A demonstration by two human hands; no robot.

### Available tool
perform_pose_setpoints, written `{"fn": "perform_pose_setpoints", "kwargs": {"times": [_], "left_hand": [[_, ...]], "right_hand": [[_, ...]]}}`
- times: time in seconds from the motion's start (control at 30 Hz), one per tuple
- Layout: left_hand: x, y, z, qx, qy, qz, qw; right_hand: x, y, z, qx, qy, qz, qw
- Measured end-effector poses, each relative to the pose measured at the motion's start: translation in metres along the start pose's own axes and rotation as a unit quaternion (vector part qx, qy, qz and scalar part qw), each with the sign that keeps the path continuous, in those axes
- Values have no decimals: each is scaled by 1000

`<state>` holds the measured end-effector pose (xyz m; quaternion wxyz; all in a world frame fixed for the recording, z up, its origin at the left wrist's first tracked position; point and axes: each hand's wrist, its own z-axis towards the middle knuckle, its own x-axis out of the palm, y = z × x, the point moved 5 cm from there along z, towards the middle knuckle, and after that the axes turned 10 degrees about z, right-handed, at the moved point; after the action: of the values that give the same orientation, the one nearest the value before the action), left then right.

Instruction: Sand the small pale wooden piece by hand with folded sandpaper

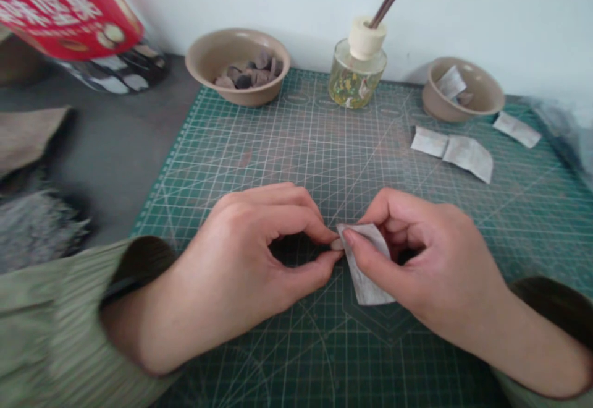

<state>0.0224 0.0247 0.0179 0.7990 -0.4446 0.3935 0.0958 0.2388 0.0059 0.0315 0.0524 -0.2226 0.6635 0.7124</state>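
Observation:
My left hand [259,247] pinches a small pale brownish piece [337,245] between thumb and fingertips, low over the cutting mat. Most of that piece is hidden by the fingers, so its kind is unclear. My right hand [426,253] grips a greyish-white piece of sandpaper [370,278] between thumb and index finger. The sandpaper hangs down past the thumb, and its upper left edge meets the small piece at the left fingertips. Both hands are close together, near the middle of the mat.
A green gridded cutting mat [278,142] covers the table. Behind are a bowl of small dark pieces [238,96], a glass diffuser bottle [357,77] with sticks, and a smaller bowl [445,105]. More sandpaper strips [467,156] lie at right. A red-labelled jar [83,18] and grey cloth [41,229] are left.

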Motion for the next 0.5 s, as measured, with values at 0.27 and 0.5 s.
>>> {"fn": "perform_pose_setpoints", "kwargs": {"times": [0.27,0.5], "left_hand": [[-1,-1,1,-1,1,-3,1000],[1,-1,2,-3,5,-9,1000]], "right_hand": [[-3,2,-1,4,15,-7,1000],[-4,2,1,11,21,-7,1000]]}}
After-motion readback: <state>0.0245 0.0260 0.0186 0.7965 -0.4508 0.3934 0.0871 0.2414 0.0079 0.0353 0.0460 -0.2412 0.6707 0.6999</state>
